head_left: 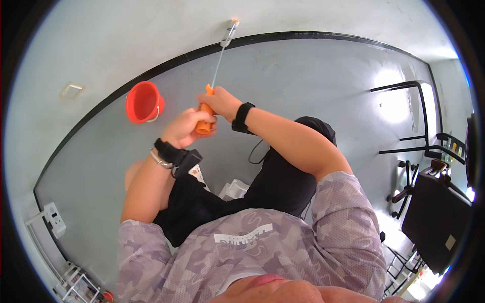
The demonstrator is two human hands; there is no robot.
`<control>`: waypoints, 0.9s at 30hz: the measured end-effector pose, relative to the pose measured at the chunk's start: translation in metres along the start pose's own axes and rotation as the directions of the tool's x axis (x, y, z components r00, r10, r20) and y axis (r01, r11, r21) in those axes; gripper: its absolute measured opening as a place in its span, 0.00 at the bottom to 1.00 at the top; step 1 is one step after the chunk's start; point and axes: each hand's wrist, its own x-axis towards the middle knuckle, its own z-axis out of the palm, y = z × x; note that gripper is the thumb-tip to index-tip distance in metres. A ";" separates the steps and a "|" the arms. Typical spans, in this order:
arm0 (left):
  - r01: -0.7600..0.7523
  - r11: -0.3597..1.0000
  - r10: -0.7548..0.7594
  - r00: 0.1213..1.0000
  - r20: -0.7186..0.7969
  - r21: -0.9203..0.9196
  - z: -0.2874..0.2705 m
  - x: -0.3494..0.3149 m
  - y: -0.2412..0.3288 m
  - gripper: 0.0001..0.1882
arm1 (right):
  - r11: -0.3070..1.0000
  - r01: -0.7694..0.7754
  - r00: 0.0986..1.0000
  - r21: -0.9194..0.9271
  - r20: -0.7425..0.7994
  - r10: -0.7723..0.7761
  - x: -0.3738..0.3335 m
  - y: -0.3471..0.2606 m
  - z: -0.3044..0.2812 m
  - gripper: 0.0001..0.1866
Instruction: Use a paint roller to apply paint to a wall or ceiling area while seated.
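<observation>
Both my hands are closed around the orange handle of a paint roller (204, 127). My right hand (224, 103) grips it higher up, while my left hand (183, 127) is wrapped around the lower end. From the handle a thin metal rod runs away from me to a narrow roller head (229, 34). That head lies over the pale wall (166, 30), just above the black baseboard (273, 35); whether it touches the wall I cannot tell. A red bucket (143, 103) with a thin handle stands on the floor left of my hands.
On the wall at the left is a white switch (71, 91); lower down sits a white socket block (54, 219). A black-legged table frame (423, 116) stands at the right, near a dark chair (435, 217). Grey floor (303, 70) stretches between.
</observation>
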 end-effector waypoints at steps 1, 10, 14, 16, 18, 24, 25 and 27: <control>0.016 0.999 -0.018 0.999 -0.047 -0.044 0.002 0.010 -0.011 0.06 | 1.000 -0.002 1.000 -0.008 0.011 0.002 -0.001 0.008 -0.005 0.19; -0.003 0.946 0.036 0.995 0.095 -0.323 0.042 0.053 -0.030 0.05 | 0.939 -0.106 0.976 0.328 -0.146 0.162 -0.012 0.005 -0.052 0.13; 0.088 0.933 -0.036 0.988 0.153 -0.350 0.037 0.072 -0.031 0.06 | 0.869 -0.001 0.964 0.495 -0.232 0.134 -0.008 -0.001 -0.051 0.05; 0.082 0.967 -0.069 0.996 0.063 -0.242 0.040 0.081 -0.038 0.06 | 0.975 -0.209 0.962 -0.074 -0.197 0.191 0.008 0.016 -0.065 0.07; 0.104 0.989 -0.114 0.989 -0.093 -0.105 0.056 0.094 -0.045 0.07 | 0.710 0.120 0.980 -0.694 -0.033 -0.197 0.045 0.066 -0.099 0.11; 0.028 0.936 -0.072 0.991 -0.113 -0.350 0.020 0.095 -0.040 0.07 | 0.803 -0.108 0.993 -0.586 -0.094 0.065 0.055 0.019 -0.047 0.08; 0.041 0.917 -0.077 0.994 -0.077 -0.397 0.026 0.097 -0.032 0.08 | 0.597 0.130 0.991 -0.791 0.100 -0.084 0.064 0.025 -0.066 0.09; 0.047 0.879 -0.069 0.997 -0.030 -0.474 0.021 0.093 -0.023 0.09 | 0.416 0.256 0.965 -0.873 0.206 -0.161 0.075 0.019 -0.066 0.09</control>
